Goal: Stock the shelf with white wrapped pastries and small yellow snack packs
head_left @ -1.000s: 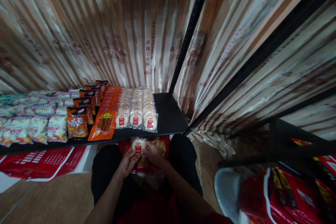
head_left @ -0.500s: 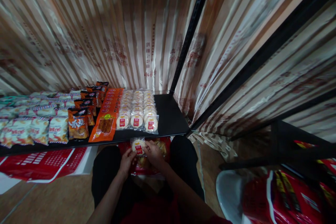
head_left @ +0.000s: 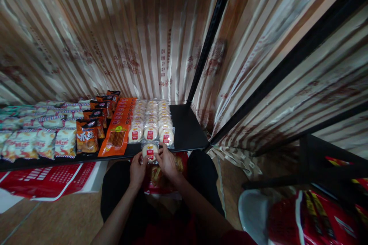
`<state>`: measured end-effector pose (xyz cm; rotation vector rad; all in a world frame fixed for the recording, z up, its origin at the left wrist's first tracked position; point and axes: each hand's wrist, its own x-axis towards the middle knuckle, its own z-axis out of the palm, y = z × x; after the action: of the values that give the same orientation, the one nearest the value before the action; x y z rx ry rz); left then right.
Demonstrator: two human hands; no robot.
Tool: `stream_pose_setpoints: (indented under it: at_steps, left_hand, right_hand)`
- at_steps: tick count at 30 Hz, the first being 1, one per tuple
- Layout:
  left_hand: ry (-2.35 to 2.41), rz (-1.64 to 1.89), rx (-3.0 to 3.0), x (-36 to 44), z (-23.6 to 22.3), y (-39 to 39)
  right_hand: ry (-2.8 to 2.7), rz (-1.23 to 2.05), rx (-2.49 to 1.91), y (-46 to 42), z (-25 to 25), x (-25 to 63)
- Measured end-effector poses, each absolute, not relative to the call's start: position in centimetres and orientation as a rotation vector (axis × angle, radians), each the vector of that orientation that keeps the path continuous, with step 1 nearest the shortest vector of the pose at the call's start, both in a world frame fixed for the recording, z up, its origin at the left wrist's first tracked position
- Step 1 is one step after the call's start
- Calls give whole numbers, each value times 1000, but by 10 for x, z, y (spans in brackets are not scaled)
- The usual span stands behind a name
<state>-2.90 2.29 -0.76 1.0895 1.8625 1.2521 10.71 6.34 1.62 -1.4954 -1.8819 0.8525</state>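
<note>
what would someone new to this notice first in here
Probably the long, bright orange packet lying on the black shelf, just left of the rows of round white packets. Next, the single round packet held between the left hand and right hand near the shelf's front edge. Behind hangs a pleated curtain.

Right end of shelf point(head_left: 188, 130): bare surface, open from above and the front
Left of that: cake packets point(head_left: 150, 122), orange pouch point(head_left: 118, 124) and snack bags point(head_left: 46, 141) block sideways passage
Rear: curtain point(head_left: 149, 65) closes it
Rear corner: upright post point(head_left: 209, 42)
</note>
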Motion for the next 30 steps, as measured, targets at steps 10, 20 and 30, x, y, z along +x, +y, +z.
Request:
stream_pose_setpoints:
  at_steps: [10,20,30]
  left_hand:
    - [2114,1105,1204,-26,30,41]
    - [2260,850,1351,-23,23,55]
    - [2391,648,1337,-16,32,61]
  right_hand:
    - [-1795,842,-1436,78,21,93]
    - [-1850,678,-1340,78,8,89]
    - [-1883,591,-1296,81,4,86]
